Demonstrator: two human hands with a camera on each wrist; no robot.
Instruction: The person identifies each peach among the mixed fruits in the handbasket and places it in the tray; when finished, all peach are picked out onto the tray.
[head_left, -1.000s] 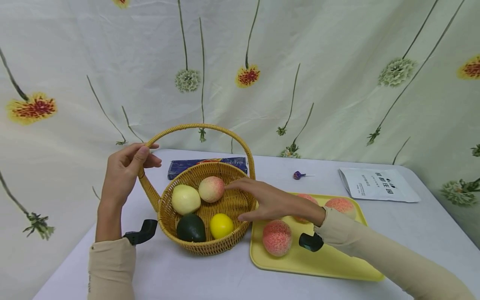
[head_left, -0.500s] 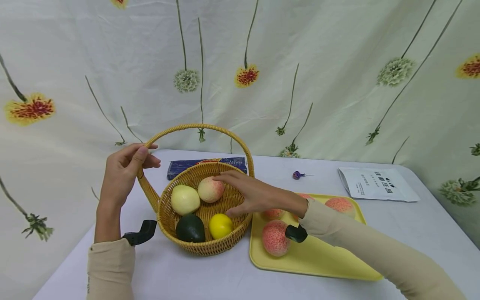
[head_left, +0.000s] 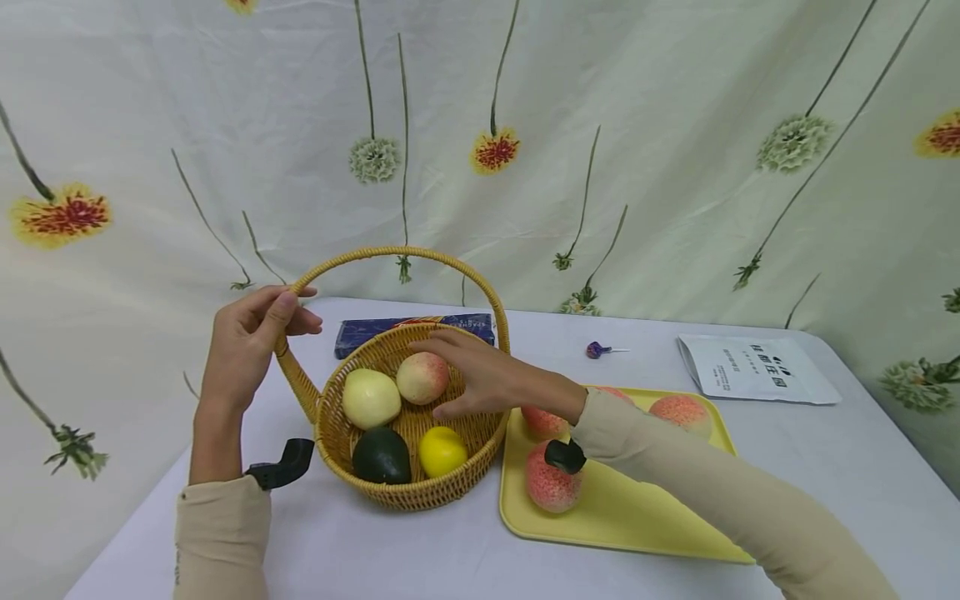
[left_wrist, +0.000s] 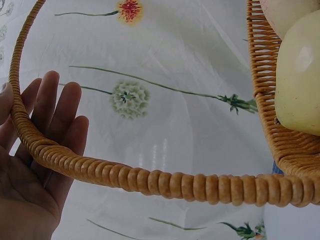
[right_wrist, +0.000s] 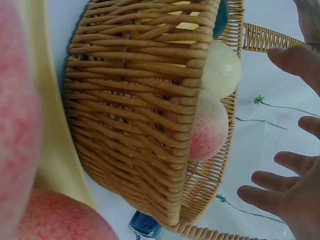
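Note:
My left hand [head_left: 243, 346] pinches the side of the arched handle [head_left: 401, 252] of a wicker basket [head_left: 412, 498]; in the left wrist view its thumb lies at the handle, with the fingers [left_wrist: 65, 110] extended behind. Above the basket's right side hovers my right hand [head_left: 480, 379], fingers spread and slightly bent, close to a pink-and-cream peach [head_left: 422, 379]. Nothing is held in it, and the right wrist view shows the peach [right_wrist: 209, 127] apart from the fingers. Also in the basket lie a pale yellow-green round fruit [head_left: 371, 398], a dark green avocado [head_left: 382, 457] and a yellow lemon [head_left: 442, 452].
Right of the basket, a yellow tray [head_left: 622, 525] bears several pink peaches [head_left: 680, 412], partly hidden under the right sleeve. Behind the basket lies a dark blue spaghetti box [head_left: 360, 335]. A lollipop [head_left: 597, 350] and a white pouch [head_left: 757, 369] lie farther back on the right.
My right hand has moved left and slightly away from me, from the basket's right rim to over the peach. My left hand stays on the handle; the fruit has not moved.

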